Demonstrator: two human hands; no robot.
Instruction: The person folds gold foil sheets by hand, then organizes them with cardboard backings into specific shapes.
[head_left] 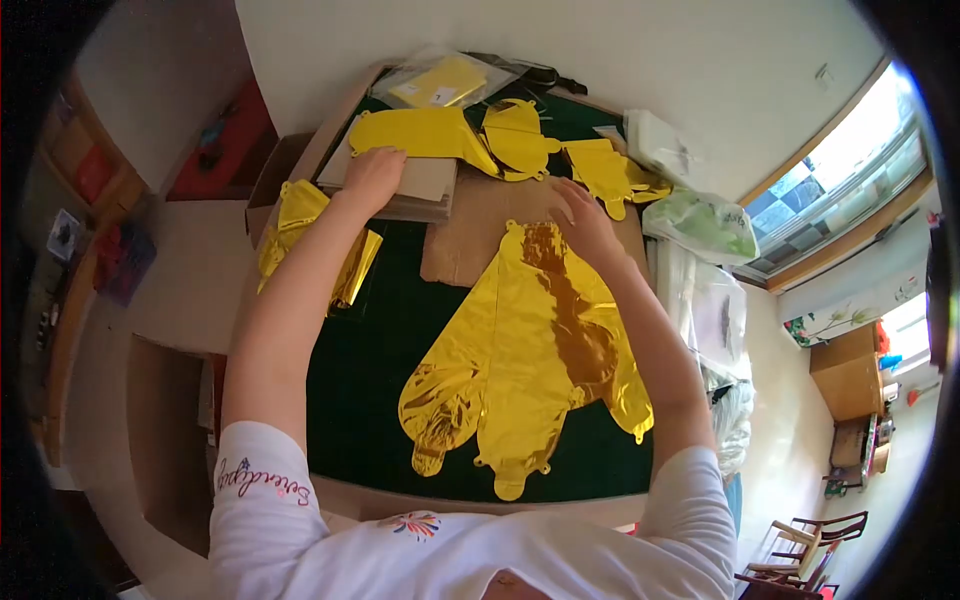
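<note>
My left hand (376,174) is at the near edge of a flat gold foil balloon (425,130), over a stack of cardboard sheets (428,180). Its fingers are curled at the foil, and the fingertips are hard to see. My right hand (588,222) is open, fingers spread, above a brown cardboard sheet (500,205). Close by it lies the top of a large, uninflated gold foil balloon (525,340), spread toward me with several rounded tabbed ends. Another gold foil piece (515,140) sits at the back, between the two hands.
The table has a dark green top (350,400). Folded gold foil (355,270) lies at left, more foil (598,168) at back right. A clear bag with yellow contents (445,80) rests at the back. Plastic bags (700,225) line the right edge; a cardboard box (165,430) stands lower left.
</note>
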